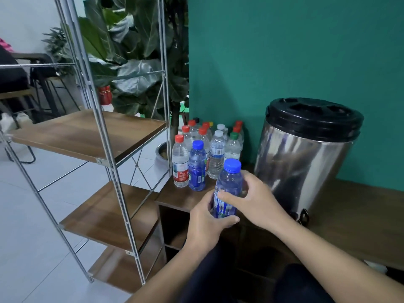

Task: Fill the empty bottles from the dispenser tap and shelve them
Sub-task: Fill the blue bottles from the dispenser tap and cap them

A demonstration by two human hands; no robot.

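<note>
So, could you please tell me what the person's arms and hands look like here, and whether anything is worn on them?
Both forearms are bare as far as the frame shows: no sleeves, gloves, watch, rings or bracelets are visible on the left hand or the right hand. The fingernails look short and unpainted. Below the arms, dark clothing covers what appear to be the person's legs.

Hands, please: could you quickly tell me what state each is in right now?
Left hand: grips the blue-capped bottle low.
Right hand: holds the same bottle's middle.
</note>
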